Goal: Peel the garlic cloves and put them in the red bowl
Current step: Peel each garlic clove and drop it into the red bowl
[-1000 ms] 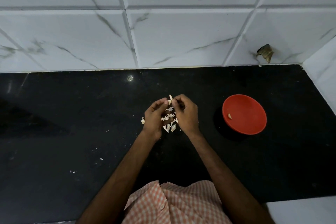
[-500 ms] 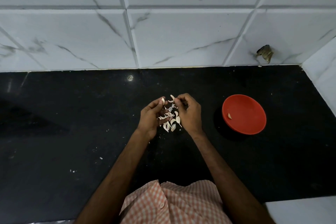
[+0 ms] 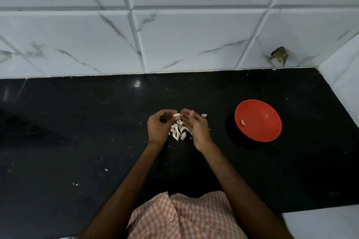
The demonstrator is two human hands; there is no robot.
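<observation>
My left hand (image 3: 159, 128) holds a pale garlic clove (image 3: 177, 115) at its fingertips. My right hand (image 3: 196, 126) is close beside it, its fingers blurred near the clove's tip; whether they pinch the clove is unclear. Between and below the hands lies a small heap of garlic cloves and skins (image 3: 179, 131) on the black counter (image 3: 77, 132). One scrap of skin (image 3: 204, 115) lies just right of my right hand. The red bowl (image 3: 258, 120) stands to the right, with one peeled clove (image 3: 242, 122) inside.
A white marble-tile wall (image 3: 174, 40) runs behind the counter and turns forward at the right corner (image 3: 342, 75). A dark broken spot (image 3: 279, 56) marks the tile near that corner. Small white flecks (image 3: 76, 184) are scattered on the counter's left front.
Both hands have shifted slightly; the right hand's fingers have loosened and moved off to the right of the clove, which now sits at my left fingertips. A skin scrap now lies right of my hand.
</observation>
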